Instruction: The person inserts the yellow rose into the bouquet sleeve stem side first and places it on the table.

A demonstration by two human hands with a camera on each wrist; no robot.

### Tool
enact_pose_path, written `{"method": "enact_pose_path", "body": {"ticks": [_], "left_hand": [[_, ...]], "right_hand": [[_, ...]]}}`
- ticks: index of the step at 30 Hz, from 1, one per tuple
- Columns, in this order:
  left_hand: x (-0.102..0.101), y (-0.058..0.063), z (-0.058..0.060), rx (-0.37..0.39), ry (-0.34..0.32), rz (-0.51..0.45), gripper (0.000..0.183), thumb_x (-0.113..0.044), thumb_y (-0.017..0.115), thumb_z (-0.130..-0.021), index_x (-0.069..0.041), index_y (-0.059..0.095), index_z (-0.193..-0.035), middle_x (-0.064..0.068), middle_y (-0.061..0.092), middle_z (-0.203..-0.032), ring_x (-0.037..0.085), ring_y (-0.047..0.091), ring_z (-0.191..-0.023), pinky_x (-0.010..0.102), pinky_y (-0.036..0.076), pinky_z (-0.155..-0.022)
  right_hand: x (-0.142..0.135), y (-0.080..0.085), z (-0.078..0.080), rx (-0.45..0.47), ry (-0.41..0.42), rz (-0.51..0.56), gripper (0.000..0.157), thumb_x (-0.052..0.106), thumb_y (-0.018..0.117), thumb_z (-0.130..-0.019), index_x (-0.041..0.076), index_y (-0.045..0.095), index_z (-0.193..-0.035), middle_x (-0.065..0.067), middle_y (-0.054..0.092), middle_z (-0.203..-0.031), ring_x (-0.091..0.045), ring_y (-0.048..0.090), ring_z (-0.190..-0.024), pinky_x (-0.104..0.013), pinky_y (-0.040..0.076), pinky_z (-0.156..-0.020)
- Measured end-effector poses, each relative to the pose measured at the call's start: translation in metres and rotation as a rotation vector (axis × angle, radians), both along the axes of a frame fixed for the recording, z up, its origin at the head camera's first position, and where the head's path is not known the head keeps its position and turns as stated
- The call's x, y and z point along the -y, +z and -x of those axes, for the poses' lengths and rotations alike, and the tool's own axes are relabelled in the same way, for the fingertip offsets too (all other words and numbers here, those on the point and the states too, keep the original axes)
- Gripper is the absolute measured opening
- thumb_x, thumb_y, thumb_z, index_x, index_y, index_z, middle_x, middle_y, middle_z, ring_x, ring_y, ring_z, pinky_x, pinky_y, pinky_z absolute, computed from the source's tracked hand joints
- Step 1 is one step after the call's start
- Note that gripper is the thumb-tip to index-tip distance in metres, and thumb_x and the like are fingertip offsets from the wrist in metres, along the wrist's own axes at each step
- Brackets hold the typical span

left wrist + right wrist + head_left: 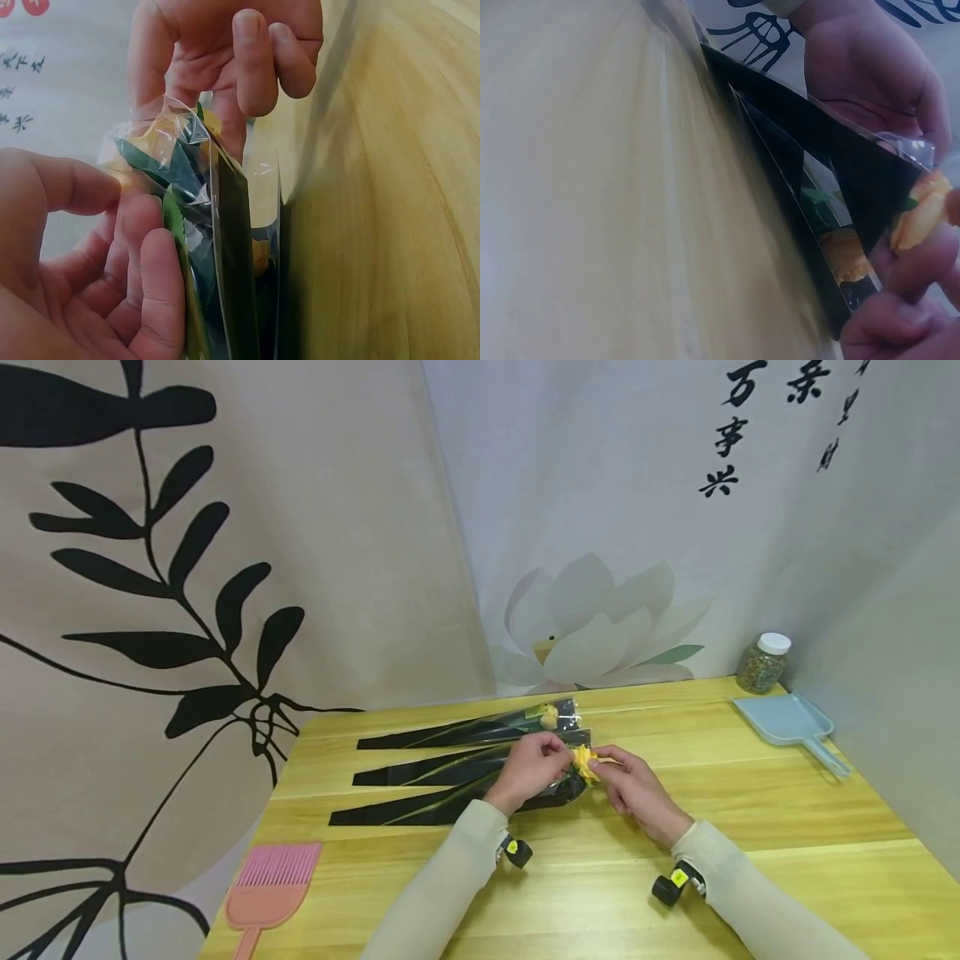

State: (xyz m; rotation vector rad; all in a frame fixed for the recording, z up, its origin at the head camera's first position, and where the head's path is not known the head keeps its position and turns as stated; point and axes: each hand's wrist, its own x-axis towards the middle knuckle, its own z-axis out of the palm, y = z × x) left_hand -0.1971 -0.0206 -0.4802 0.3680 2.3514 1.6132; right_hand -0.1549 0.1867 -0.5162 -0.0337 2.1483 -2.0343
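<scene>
Three long, tapered black-and-clear sleeves lie side by side on the table, each around a green stem: a back one (450, 734), a middle one (450, 768) and a front one (435, 807). At the wide end of a sleeve (232, 225), raised off the table, a yellow flower (583, 762) with green leaves shows. My left hand (531, 770) pinches the clear film beside the bloom with thumb and forefinger. From the other side, my right hand (637, 787) pinches the flower's petals. Below the raised sleeve, another orange-yellow flower (846, 255) sits in its wrap.
A pink brush (272, 889) lies at the table's front left. Over on the right are a light-blue dustpan (783, 720) and a white-lidded jar (763, 664) of small dried pieces. A printed cloth (375, 527) hangs behind the wooden table (585, 893).
</scene>
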Motion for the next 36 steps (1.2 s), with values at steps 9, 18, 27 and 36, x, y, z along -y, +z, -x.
{"method": "enact_pose_path", "body": {"ticks": [9, 18, 27, 36], "left_hand": [[-0.004, -0.003, 0.001, -0.017, 0.026, 0.025, 0.010, -0.022, 0.068, -0.101, -0.015, 0.071, -0.095, -0.001, 0.073, -0.088, 0.012, 0.069, -0.075, 0.026, 0.057, -0.065], [-0.003, -0.001, 0.000, -0.014, 0.024, 0.010, 0.012, -0.023, 0.068, -0.102, -0.015, 0.072, -0.095, 0.000, 0.073, -0.086, 0.015, 0.072, -0.074, 0.028, 0.058, -0.065], [-0.005, 0.001, -0.001, -0.049, 0.023, 0.031, 0.010, -0.021, 0.069, -0.101, -0.015, 0.074, -0.094, -0.001, 0.072, -0.079, 0.012, 0.070, -0.069, 0.027, 0.059, -0.063], [-0.011, 0.000, -0.006, -0.047, 0.001, 0.035, 0.009, -0.022, 0.073, -0.099, -0.015, 0.076, -0.094, -0.002, 0.074, -0.079, 0.011, 0.069, -0.068, 0.027, 0.057, -0.062]], "right_hand": [[0.001, -0.001, 0.004, -0.023, -0.009, -0.131, 0.038, 0.030, 0.071, -0.104, 0.006, 0.055, -0.128, -0.008, 0.079, -0.097, -0.006, 0.041, -0.050, -0.022, 0.036, -0.046], [0.004, 0.001, 0.004, -0.096, -0.008, -0.264, 0.031, 0.039, 0.075, -0.099, 0.012, 0.070, -0.113, -0.006, 0.064, -0.064, -0.008, 0.039, -0.049, -0.024, 0.033, -0.044], [0.006, -0.001, 0.005, -0.108, -0.009, -0.323, 0.027, 0.035, 0.075, -0.100, 0.013, 0.071, -0.115, -0.008, 0.078, -0.096, -0.024, 0.070, -0.084, -0.030, 0.049, -0.063], [0.009, -0.007, 0.006, -0.240, 0.037, -0.364, 0.010, 0.017, 0.080, -0.094, 0.012, 0.081, -0.103, -0.001, 0.072, -0.078, -0.011, 0.059, -0.065, -0.025, 0.047, -0.057]]}}
